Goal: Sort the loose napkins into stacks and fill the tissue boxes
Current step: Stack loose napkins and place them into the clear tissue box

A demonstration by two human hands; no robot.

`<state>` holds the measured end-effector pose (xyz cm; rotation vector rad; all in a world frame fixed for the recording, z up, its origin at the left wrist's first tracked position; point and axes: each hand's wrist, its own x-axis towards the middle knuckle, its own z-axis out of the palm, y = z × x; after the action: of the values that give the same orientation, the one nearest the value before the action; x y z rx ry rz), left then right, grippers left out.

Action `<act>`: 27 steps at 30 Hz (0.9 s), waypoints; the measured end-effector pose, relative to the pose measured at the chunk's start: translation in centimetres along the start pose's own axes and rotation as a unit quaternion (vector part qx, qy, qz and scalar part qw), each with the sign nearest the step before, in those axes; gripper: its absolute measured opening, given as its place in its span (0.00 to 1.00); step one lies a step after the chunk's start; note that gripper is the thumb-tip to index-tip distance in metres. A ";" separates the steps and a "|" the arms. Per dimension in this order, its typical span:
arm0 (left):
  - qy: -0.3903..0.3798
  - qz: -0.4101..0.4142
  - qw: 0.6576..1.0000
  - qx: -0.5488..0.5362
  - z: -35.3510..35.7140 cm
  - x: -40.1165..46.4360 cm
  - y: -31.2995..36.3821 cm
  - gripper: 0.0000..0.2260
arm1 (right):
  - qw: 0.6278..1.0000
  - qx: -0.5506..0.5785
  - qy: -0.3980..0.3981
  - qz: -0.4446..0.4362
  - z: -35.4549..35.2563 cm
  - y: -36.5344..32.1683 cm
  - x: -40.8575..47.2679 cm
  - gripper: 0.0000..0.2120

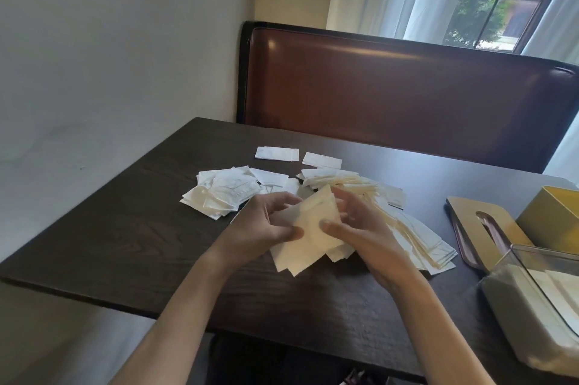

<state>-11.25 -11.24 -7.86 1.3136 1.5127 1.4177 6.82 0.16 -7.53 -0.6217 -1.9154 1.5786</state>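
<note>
Fingers of the left hand (266, 221) and right hand (354, 224) pinch a napkin bundle (310, 237) above the tabletop's (125, 243) middle. Stacking seems underway; next, squaring edges before filling the clear box (532, 300) at the right edge.

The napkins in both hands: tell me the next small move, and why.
Probably square them up: tap the bunch of napkins held by the left hand and right hand edge-down on the table. Their lower corners fan out unevenly, so they are not yet a neat stack. The clear tissue box at the right stands open and already holds some.
</note>
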 end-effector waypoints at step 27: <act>0.418 -0.057 0.904 -0.073 6.5 0.5 -3.3 0.18 | 0.964 0.096 0.242 0.048 6.5 3.6 -2.0 0.17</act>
<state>-5.96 -8.53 -12.21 0.4960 1.9010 2.1083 3.81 -5.13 -12.20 -0.9274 -1.3723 1.4783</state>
